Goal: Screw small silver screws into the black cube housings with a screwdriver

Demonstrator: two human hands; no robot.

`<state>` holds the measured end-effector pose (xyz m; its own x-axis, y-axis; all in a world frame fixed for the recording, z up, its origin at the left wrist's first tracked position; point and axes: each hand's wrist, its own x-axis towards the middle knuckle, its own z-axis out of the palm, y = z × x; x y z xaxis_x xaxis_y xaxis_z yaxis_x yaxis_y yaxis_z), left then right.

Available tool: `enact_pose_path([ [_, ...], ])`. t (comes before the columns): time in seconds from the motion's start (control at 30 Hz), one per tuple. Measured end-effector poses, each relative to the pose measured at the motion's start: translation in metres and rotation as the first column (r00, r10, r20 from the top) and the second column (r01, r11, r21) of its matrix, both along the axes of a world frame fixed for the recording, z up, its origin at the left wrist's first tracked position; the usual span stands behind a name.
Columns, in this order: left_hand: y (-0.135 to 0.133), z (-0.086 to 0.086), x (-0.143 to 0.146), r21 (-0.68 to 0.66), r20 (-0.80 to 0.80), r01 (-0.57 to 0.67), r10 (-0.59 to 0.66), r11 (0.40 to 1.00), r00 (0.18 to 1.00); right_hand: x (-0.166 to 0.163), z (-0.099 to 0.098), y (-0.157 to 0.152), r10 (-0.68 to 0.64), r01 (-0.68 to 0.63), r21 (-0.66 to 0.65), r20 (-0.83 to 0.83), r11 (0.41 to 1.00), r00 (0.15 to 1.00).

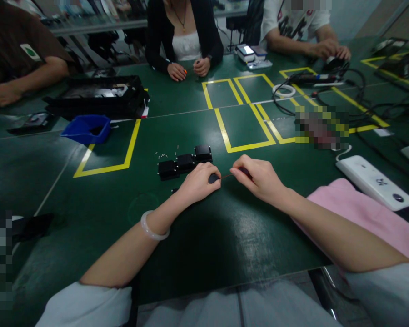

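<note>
My left hand (201, 181) is closed around a small black part (213, 178), mostly hidden by the fingers. My right hand (259, 177) grips the dark handle of a screwdriver (227, 176). Its thin shaft points left and reaches the black part; whether the tip sits in a screw is too small to tell. Just beyond my left hand, black box-shaped parts stand in a slanting row: a left one (167, 169), a middle one (185, 161) and a right one (203, 153). Several tiny screws (162, 156) lie loose behind them.
A blue bin (87, 129) and a large black tray (98, 97) stand at the left. Pink cloth (344, 204) and a white power strip (375, 181) lie on the right, near tangled black cables (361, 102). Three people sit across the green table (225, 259).
</note>
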<state>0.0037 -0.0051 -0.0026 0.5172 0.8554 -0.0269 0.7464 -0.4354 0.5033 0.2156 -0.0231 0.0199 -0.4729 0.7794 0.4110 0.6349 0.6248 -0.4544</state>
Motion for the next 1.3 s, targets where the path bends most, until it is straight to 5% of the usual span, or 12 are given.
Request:
enact_pose_path([
  [1.3,-0.0045,-0.0023,0.0005,0.026,-0.05,-0.037,0.039,0.999,0.998,0.0033,-0.0003,0.0048,0.007,-0.019,-0.103,-0.117,0.995,0.993],
])
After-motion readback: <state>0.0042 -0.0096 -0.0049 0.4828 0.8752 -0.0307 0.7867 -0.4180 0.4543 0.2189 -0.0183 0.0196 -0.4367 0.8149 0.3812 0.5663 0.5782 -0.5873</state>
